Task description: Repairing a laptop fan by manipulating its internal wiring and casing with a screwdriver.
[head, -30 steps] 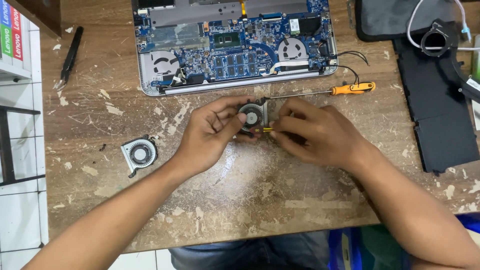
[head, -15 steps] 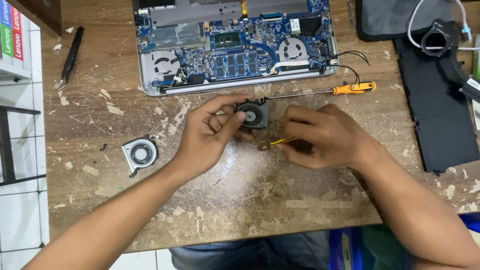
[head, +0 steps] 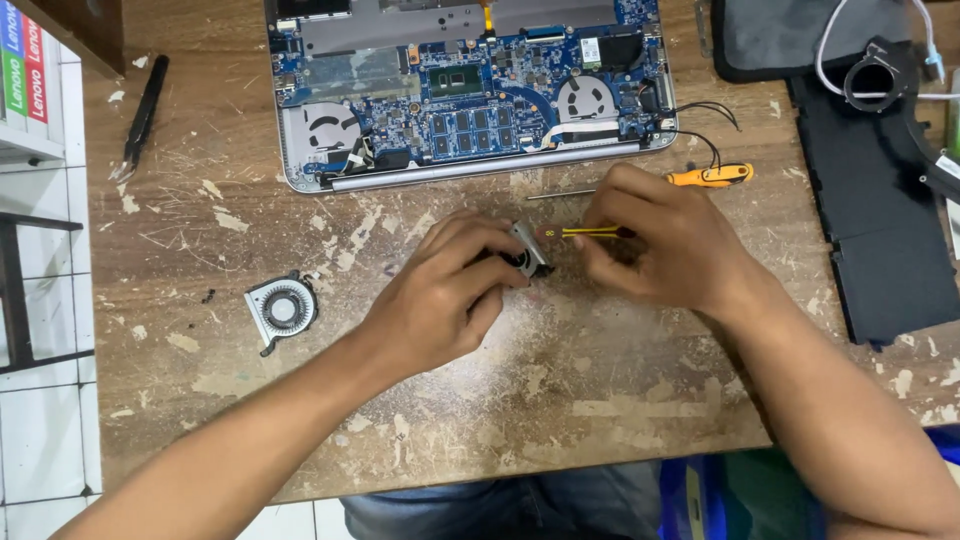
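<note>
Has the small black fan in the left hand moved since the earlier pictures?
Yes. The small black fan now stands tilted on edge in the left hand; earlier it faced up. It remains below the opened laptop.

Your scarred wooden counter (head: 620, 400) carries an opened laptop (head: 470, 90) far, a loose fan (head: 281, 308) left, tweezers (head: 141, 118) far left, a black battery (head: 880, 240) right.

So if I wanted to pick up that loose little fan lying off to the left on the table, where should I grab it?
Probably by the outer edges of its flat housing, coming straight down from above. The spare fan lies flat on the worn wooden table, blades facing up, well clear of the left hand. Pinching the frame's opposite sides keeps fingers off the thin blades in the middle.
</note>
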